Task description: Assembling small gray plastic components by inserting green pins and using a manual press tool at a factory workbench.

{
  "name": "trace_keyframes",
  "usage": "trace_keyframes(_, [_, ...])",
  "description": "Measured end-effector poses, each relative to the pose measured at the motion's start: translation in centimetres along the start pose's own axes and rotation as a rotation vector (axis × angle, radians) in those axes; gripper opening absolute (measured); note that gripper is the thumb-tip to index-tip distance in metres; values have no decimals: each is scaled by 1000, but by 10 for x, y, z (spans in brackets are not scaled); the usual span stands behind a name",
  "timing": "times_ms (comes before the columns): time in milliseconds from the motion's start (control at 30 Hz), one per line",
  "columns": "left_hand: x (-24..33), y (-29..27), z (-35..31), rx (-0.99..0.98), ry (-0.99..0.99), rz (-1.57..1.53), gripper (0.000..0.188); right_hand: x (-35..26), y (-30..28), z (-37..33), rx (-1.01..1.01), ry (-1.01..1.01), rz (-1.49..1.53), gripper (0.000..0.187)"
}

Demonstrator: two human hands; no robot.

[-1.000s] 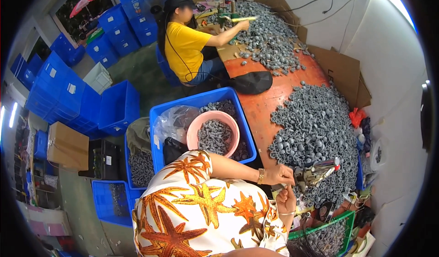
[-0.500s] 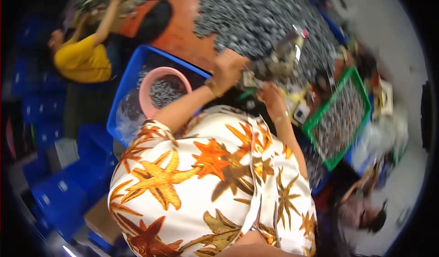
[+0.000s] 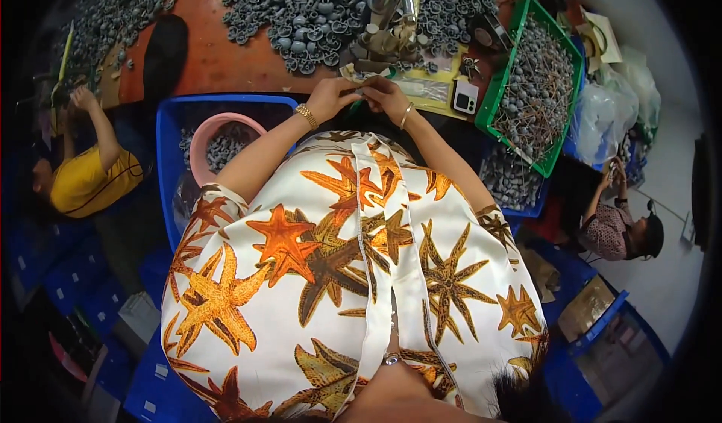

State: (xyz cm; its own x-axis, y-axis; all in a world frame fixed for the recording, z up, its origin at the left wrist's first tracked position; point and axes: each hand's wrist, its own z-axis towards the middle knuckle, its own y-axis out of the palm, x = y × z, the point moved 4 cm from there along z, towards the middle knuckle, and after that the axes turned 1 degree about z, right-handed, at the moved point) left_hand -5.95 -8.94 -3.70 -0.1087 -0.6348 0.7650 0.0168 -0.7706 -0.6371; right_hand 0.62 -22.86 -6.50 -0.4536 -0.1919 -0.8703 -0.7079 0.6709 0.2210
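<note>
My left hand [image 3: 331, 98] and my right hand [image 3: 386, 98] meet at the table's near edge, fingertips pinched close together. Whatever they grip is too small and too covered by fingers to name. Just beyond them stands a metal bench machine [image 3: 387, 39] with a shiny upright part. Behind and beside it spreads a heap of small grey rounded parts [image 3: 308, 17], some cup-shaped. A yellow sheet [image 3: 440, 96] lies to the right of my right hand, with a white phone-like device [image 3: 465, 97] on it.
Left of me, a blue bin [image 3: 169, 122] holds a pink bucket [image 3: 199, 148] and grey parts. A green tray [image 3: 575, 84] of grey pieces with thin stems stands at right. People work at far left, in a yellow shirt [image 3: 98, 182], and far right, in a patterned top [image 3: 605, 231].
The view has swung and become sharper. My hands have drawn together from a wider gap, and my left hand has come down off the grey heap's edge to beside the right one.
</note>
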Motion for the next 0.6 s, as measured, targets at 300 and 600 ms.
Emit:
trace_keyframes(300, [-42, 17, 11, 278, -365, 97, 24, 40, -1, 47, 411, 254, 72, 12])
trace_keyframes(600, [-40, 15, 9, 288, -248, 129, 19, 50, -4, 49, 357, 253, -88, 16])
